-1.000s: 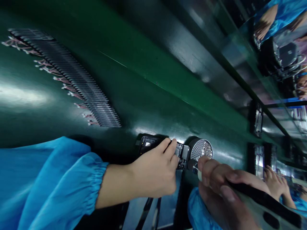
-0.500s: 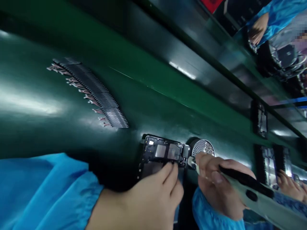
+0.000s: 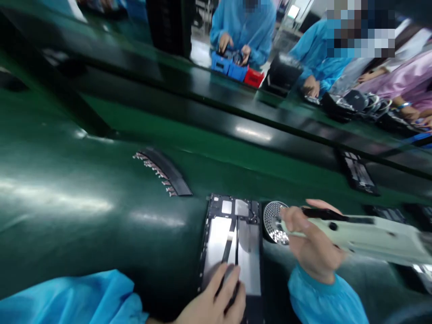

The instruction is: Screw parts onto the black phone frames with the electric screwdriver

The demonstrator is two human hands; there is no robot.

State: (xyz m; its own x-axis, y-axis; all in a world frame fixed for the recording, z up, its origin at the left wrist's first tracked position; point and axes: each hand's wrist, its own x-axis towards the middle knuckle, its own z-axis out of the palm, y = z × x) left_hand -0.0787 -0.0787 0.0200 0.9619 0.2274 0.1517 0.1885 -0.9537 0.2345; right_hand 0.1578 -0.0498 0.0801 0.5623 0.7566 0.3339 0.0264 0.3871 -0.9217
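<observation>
An opened tablet-like device [image 3: 249, 252], with silver panels in a black frame, lies in front of me. My left hand [image 3: 219, 297] rests on its lower part, fingers stretched out and slightly apart. In my right hand [image 3: 313, 245] is a pale green electric screwdriver [image 3: 378, 236] with a black lever, held nearly level. Its front end is over a round dish [image 3: 268, 216] beside the device's upper right corner. The dish has a perforated-looking face and small shiny pieces, probably screws. My fingers hide the screwdriver's tip.
A curved row of thin black parts with wire ends [image 3: 168, 171] lies on the green bench [image 3: 101, 238], left of the device. Another device [image 3: 359, 173] lies at the right. Across the raised ledge, co-workers in blue and pink sleeves work near blue bins [image 3: 238, 72] and a red bin [image 3: 254, 77].
My right hand has brought the screwdriver from the device's upper right corner to the dish. My left hand has slid from the upper part to the lower part. The view has tilted up.
</observation>
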